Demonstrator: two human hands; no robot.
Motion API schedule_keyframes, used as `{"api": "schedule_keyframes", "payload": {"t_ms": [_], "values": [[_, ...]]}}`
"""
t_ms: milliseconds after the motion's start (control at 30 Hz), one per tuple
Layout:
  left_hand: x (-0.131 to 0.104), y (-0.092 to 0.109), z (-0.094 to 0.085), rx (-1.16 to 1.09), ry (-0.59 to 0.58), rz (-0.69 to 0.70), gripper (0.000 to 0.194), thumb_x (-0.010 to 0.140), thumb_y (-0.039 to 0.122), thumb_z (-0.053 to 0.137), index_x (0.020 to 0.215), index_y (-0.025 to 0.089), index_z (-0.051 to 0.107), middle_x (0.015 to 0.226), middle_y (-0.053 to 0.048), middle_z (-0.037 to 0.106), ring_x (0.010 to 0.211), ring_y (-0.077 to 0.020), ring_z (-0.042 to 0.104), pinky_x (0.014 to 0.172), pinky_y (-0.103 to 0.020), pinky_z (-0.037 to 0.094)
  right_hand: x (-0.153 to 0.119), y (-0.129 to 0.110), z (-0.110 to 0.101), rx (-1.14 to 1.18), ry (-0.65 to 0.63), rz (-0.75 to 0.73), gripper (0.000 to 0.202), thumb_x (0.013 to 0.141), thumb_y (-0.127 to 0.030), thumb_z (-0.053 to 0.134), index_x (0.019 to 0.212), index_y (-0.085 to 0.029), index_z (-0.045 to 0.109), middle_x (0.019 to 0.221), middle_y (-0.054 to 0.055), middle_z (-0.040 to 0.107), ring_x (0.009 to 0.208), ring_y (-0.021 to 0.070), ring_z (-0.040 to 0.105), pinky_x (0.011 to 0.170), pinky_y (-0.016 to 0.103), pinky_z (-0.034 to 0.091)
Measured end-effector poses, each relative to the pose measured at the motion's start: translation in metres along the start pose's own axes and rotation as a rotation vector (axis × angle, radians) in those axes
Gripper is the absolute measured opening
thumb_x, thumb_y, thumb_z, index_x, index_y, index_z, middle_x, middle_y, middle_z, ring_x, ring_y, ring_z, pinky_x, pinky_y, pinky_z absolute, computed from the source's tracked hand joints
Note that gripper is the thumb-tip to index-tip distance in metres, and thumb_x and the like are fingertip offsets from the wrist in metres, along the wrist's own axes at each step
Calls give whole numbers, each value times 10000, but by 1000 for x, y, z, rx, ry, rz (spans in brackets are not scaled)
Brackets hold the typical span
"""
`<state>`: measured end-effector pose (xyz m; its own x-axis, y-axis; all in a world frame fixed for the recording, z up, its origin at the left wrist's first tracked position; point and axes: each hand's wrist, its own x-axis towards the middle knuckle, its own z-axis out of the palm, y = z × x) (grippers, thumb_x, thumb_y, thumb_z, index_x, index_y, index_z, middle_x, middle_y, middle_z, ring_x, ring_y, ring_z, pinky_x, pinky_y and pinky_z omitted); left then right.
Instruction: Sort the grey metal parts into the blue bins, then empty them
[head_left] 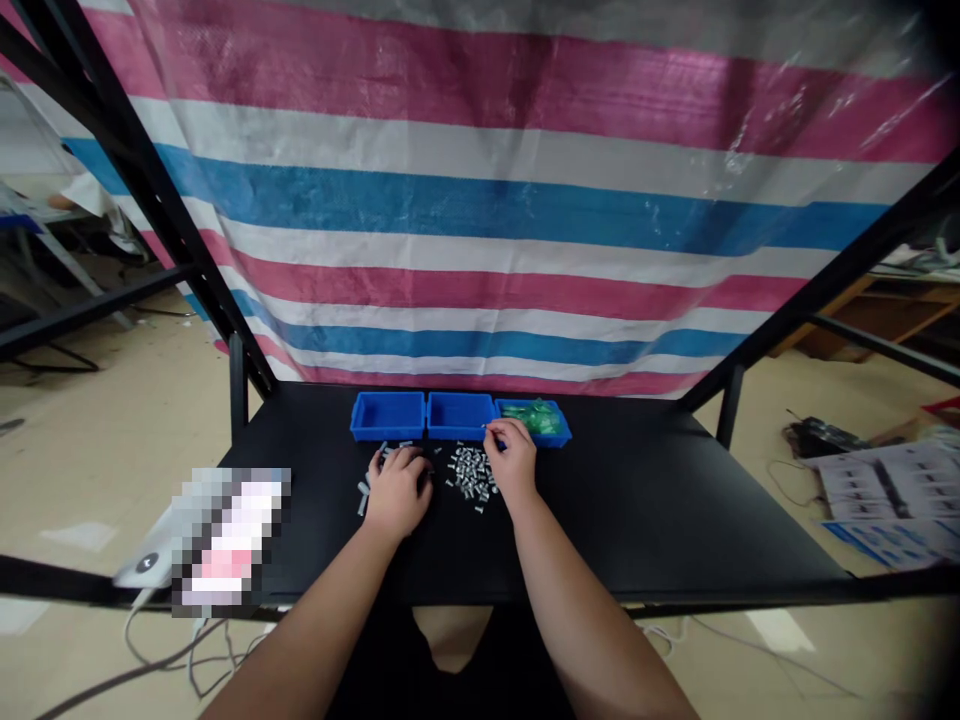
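Observation:
My left hand (pixel 400 488) rests palm down on the black table, fingers curled over grey cylindrical pieces (pixel 364 490), some of which show beside and above it. My right hand (pixel 511 458) is raised at the front edge of the middle blue bin (pixel 460 416), thumb and fingertips pinched together on something too small to make out. Between the hands lies a loose pile of small silver screws (pixel 472 474). The right blue bin (pixel 564 437), just beyond my right hand, holds green, clear-looking pieces (pixel 538 414). Nothing shows inside the left blue bin (pixel 388 416).
A pixelated device (pixel 232 540) and a pale box with cables stand at the table's left edge. Black frame posts (pixel 238 390) rise at both sides. A striped sheet (pixel 480 220) hangs behind the black table (pixel 637 510). Part of a person is visible far left.

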<state>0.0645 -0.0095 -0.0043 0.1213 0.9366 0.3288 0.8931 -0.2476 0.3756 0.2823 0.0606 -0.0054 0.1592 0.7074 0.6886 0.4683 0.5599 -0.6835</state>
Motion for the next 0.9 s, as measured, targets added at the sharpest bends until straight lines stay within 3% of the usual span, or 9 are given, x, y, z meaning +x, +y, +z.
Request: {"api": "schedule_keyframes", "payload": {"t_ms": [233, 367, 467, 600, 767, 900], "values": [[-2, 0, 0, 21, -3, -16, 171, 948, 292, 549, 1037, 307, 694, 1302, -43, 664, 1280, -258, 558, 1208, -588, 216, -8, -1, -11, -119, -73, 55, 129, 884, -200, 560, 897, -203, 687, 943, 63, 653, 792, 173, 633, 783, 319, 572], [3, 11, -11, 70, 38, -10, 180, 977, 327, 534, 1047, 304, 698, 1256, -54, 677, 1258, -261, 558, 1232, -586, 151, -22, 6, -24, -226, -126, 150, 165, 817, -166, 581, 923, -205, 701, 934, 63, 655, 877, 211, 628, 827, 349, 545], [20, 28, -25, 80, 101, 2, 202, 998, 354, 514, 1068, 300, 696, 1218, -59, 681, 1210, -252, 568, 1233, -560, 154, -33, 9, -32, -236, -209, 209, 233, 781, -136, 577, 942, -218, 724, 954, 57, 666, 920, 219, 640, 831, 342, 547], [61, 48, -36, 91, 148, 39, 220, 998, 364, 516, 1092, 297, 704, 1214, -60, 673, 1223, -269, 541, 1213, -559, 196, -40, 9, -35, -287, -240, 221, 351, 783, -115, 571, 1065, -228, 748, 1007, 64, 680, 957, 228, 650, 872, 357, 554], [100, 48, -24, 131, 27, -4, 196, 954, 317, 563, 1027, 276, 741, 1153, -79, 701, 1209, -306, 543, 1175, -646, 211, -39, 11, -30, -447, -291, 186, 363, 847, -115, 562, 1138, -194, 763, 1054, 112, 680, 971, 271, 636, 957, 438, 527], [104, 39, -14, 137, -41, -25, 227, 948, 309, 549, 1049, 277, 750, 1188, -78, 714, 1225, -322, 543, 1173, -715, 162, -39, 12, -29, -459, -280, 174, 308, 852, -110, 588, 1079, -214, 769, 1033, 102, 677, 944, 257, 633, 935, 409, 520]]}}
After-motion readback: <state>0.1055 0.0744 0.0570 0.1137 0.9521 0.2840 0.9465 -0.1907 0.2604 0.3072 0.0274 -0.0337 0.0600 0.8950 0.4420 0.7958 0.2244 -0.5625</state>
